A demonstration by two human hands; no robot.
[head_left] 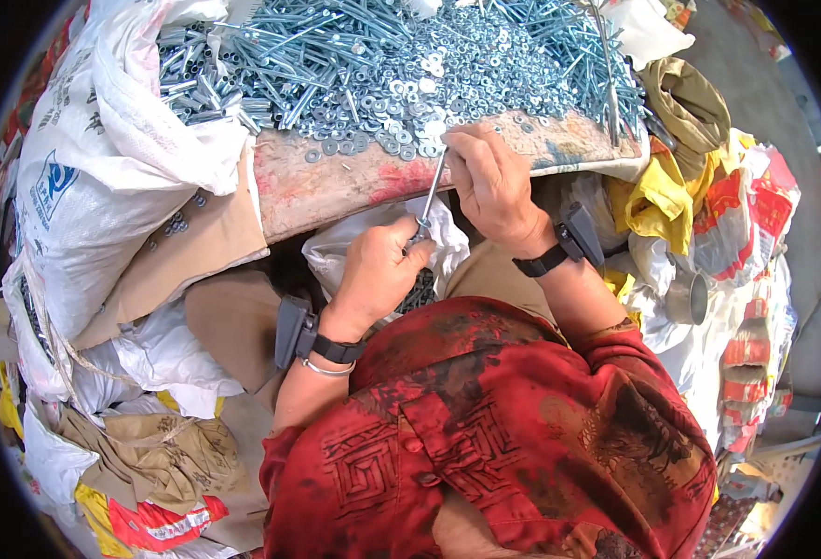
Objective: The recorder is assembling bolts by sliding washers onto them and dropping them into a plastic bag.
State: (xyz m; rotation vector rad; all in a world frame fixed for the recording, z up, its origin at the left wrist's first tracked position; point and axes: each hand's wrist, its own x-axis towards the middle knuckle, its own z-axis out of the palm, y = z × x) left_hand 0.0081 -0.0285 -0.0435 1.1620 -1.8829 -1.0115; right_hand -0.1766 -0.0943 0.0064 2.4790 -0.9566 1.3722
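Head view: I have a slim metal rod [435, 190] slanting between both hands, crossing the near edge of the stained surface [310, 194], with a white sack [448, 244] below. Left hand [379, 265] closes around its lower end; a small ring-like part [423, 224] sits by the thumb. Right hand [496, 189] pinches narrowly at the upper tip; whether a washer is there too, I cannot tell. My judgement: firm left grip, light right fingertips, force along the rod so nothing cocks sideways.
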